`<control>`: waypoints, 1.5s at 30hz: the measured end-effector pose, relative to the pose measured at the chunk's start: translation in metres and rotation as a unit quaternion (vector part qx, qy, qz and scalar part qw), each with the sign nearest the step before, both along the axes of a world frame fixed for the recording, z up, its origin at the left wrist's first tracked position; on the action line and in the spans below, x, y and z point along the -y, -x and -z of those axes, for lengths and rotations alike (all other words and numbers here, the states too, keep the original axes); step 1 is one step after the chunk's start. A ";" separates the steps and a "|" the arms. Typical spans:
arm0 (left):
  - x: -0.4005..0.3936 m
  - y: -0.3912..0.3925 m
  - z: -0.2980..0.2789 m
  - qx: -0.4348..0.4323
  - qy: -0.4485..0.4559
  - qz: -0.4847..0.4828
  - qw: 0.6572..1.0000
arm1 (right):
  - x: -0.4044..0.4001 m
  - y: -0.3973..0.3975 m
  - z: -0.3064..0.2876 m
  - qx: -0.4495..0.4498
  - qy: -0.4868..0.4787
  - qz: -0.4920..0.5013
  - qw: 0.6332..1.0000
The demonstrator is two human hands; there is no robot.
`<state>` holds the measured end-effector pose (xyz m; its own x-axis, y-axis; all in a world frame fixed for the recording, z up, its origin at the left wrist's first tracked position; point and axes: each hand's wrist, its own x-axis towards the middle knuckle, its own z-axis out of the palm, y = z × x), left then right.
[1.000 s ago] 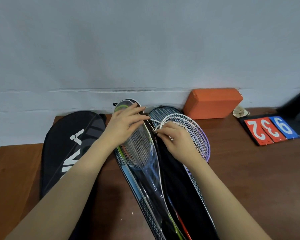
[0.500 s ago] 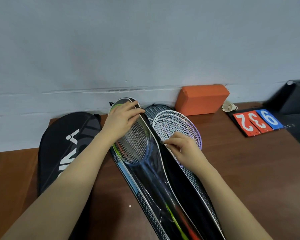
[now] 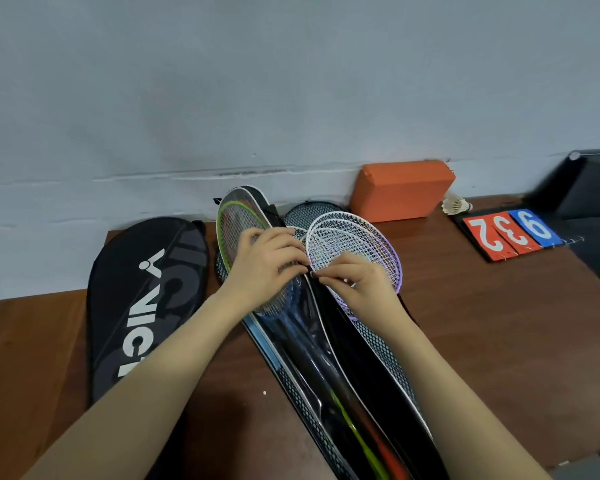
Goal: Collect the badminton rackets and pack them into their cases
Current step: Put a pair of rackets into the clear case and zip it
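Note:
An open black racket case point(image 3: 357, 368) with mesh sides lies lengthwise on the wooden table point(image 3: 499, 323). Inside its left half lie a green-framed racket point(image 3: 234, 220) and a blue-framed one. White and purple rackets point(image 3: 357, 244) rest on its right half. My left hand point(image 3: 267, 268) presses down on the strings and the case edge at the middle. My right hand point(image 3: 357, 285) pinches a small dark zipper pull at the case's centre edge, right beside my left fingertips. A closed black Victor case point(image 3: 146, 299) lies to the left.
An orange foam block point(image 3: 400, 194) stands against the grey wall. A white shuttlecock point(image 3: 456, 205) lies beside it. A flip scoreboard point(image 3: 510, 233) with red and blue number cards sits at the right, and a dark object point(image 3: 589, 188) is behind it.
My left hand has slid down from the green racket's top to the case's middle edge. My right hand now meets it there, still pinching the zipper pull. The view shifted slightly.

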<state>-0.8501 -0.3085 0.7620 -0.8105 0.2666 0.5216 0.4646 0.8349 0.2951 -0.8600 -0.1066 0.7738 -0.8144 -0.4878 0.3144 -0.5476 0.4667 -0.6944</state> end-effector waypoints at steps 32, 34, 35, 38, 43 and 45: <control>-0.118 -0.073 0.037 0.152 0.037 -0.015 0.988 | -0.111 -0.077 0.048 0.045 -0.036 0.019 0.998; -0.120 -0.071 0.035 0.152 0.042 -0.029 0.987 | -0.116 -0.081 0.050 0.042 -0.040 0.027 0.998; -0.122 -0.070 0.035 0.157 0.043 -0.036 0.986 | -0.119 -0.083 0.051 0.054 -0.040 0.034 0.997; -0.130 -0.066 0.037 0.178 0.025 -0.072 0.981 | -0.137 -0.093 0.054 0.125 -0.031 0.045 0.991; -0.136 -0.060 0.047 0.189 -0.023 -0.136 0.972 | -0.173 -0.124 0.064 0.231 -0.021 0.046 0.972; -0.140 -0.062 0.050 0.194 -0.026 -0.157 0.968 | -0.182 -0.133 0.067 0.246 -0.006 0.047 0.968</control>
